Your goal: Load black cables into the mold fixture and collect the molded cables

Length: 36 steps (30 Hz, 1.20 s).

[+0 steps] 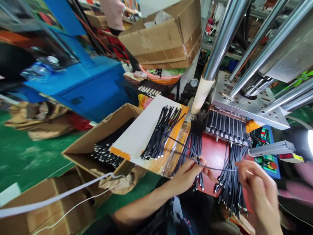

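My left hand point(187, 174) pinches black cables point(182, 143) whose far ends reach left over a cardboard sheet. One strand crosses to my right hand point(258, 182), whose closed fingertips grip its end. Beneath that strand, a thick bundle of black cables point(231, 186) with metal plug ends hangs over the red work surface point(212, 151). Another bundle point(196, 137) lies between the sheet and the red surface, partly behind my left hand. On the white and orange cardboard sheet point(133, 135) rests a loose pile of short black cables point(158, 137).
A metal clamp fixture point(226, 127) sits under a press plate point(246, 101) with steel columns. An open carton point(83, 143) of black cables stands at left, near a blue cabinet point(95, 88). A lamp arm point(271, 148) juts in at right. Another person point(112, 14) stands far back.
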Motion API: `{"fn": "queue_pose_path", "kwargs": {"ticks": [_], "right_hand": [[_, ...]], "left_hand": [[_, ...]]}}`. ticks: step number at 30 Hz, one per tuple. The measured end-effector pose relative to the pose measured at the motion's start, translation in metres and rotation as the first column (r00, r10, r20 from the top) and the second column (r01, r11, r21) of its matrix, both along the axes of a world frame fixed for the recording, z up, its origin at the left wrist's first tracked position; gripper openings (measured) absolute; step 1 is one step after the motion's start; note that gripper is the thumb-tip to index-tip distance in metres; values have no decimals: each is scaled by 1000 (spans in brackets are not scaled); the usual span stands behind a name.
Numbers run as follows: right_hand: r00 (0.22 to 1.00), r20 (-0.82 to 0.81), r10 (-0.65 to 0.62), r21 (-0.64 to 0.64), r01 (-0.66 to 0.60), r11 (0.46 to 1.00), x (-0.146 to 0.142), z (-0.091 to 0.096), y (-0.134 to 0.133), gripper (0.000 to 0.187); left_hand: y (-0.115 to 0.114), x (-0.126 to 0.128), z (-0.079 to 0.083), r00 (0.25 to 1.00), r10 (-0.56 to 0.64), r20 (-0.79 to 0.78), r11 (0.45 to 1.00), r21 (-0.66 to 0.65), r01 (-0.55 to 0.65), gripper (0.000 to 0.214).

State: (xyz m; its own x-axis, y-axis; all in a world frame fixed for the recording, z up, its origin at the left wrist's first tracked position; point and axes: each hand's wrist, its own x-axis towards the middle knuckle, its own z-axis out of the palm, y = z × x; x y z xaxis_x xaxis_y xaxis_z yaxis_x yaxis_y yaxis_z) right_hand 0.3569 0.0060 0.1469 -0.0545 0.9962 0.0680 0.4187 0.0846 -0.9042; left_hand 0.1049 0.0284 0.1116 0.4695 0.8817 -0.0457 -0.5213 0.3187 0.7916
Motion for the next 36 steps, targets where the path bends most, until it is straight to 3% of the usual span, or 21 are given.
{"fn": "queue_pose_path", "kwargs": {"ticks": [2, 3, 7, 11, 14, 16, 17, 20, 21, 23, 29, 36], "right_hand": [[988, -49, 150, -98, -154, 983, -32, 7, 28, 40], [960, -69, 270, -146, -277, 950, -51, 8, 41, 44], [757, -209, 619, -222, -654, 724, -116, 3, 79, 59], [502, -399, 768, -234, -865, 444, -161, 1, 102, 61], [390, -409, 825, -198, -920, 337, -185, 4, 108, 48], [411, -449, 793, -206, -912, 355, -194, 4, 107, 47], [457, -471, 755, -211, -889, 407, -197, 3, 106, 48], [631, -510, 585, -210, -751, 626, -198, -4, 104, 49], [671, -524, 525, -219, -702, 678, -197, -6, 104, 49], [715, -555, 424, -258, -633, 730, -193, -9, 104, 50], [708, -650, 275, -330, -589, 737, -179, -10, 96, 47], [693, -710, 123, -410, -550, 728, -170, -19, 89, 48]], "left_hand": [[-5, -24, 7, 990, -40, -138, 998, 44, 46, 40], [-7, -35, 10, 977, -44, -208, 997, 59, 58, 34], [-12, -70, 17, 932, -47, -360, 993, 83, 82, 15], [-10, -89, 5, 958, -149, -244, 979, 97, 176, 32], [-10, -91, -8, 972, -221, -82, 973, 49, 225, 48], [-12, -89, -16, 976, -216, 9, 976, 6, 216, 48], [-15, -88, -19, 979, -199, 41, 980, -14, 200, 47], [-23, -86, -28, 993, -100, 71, 993, -48, 103, 55], [-26, -87, -30, 995, -68, 78, 996, -55, 72, 62], [-32, -89, -28, 999, -21, 50, 999, -45, 23, 72], [-47, -93, 2, 959, 32, -282, 999, -17, -38, 51], [-51, -101, 14, 895, -51, -442, 994, 63, 88, 55]]}}
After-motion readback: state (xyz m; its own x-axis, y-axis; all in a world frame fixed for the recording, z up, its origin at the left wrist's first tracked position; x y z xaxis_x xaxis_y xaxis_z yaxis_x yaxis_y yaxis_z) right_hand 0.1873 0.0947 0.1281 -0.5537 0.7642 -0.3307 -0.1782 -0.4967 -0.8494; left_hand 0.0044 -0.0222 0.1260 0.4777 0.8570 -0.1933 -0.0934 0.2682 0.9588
